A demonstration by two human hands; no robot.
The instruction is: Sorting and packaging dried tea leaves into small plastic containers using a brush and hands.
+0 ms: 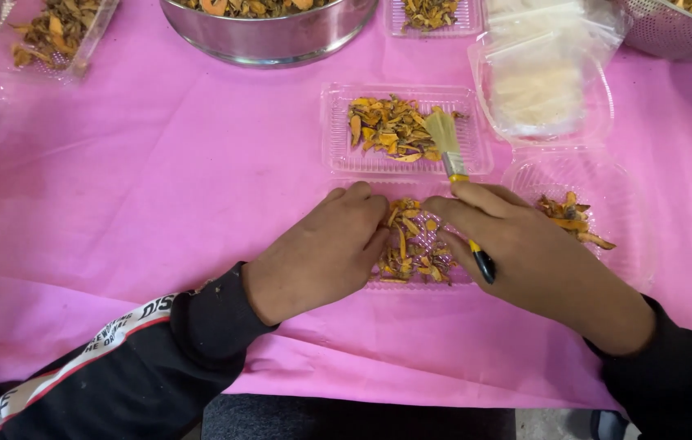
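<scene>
At the lower centre of the frame, the left hand rests on the near clear tray, its grip loose, fingertips touching the dried orange pieces. The right hand has its grip closed around a small brush (bristles pointing up the frame), over the same tray. To sort well, I think the fingers should spread the pieces thinly and keep the brush clear of them. Further up lies a second filled tray, then a round clear container at right, on the pink worktop. At the top edge stands a steel bowl.
</scene>
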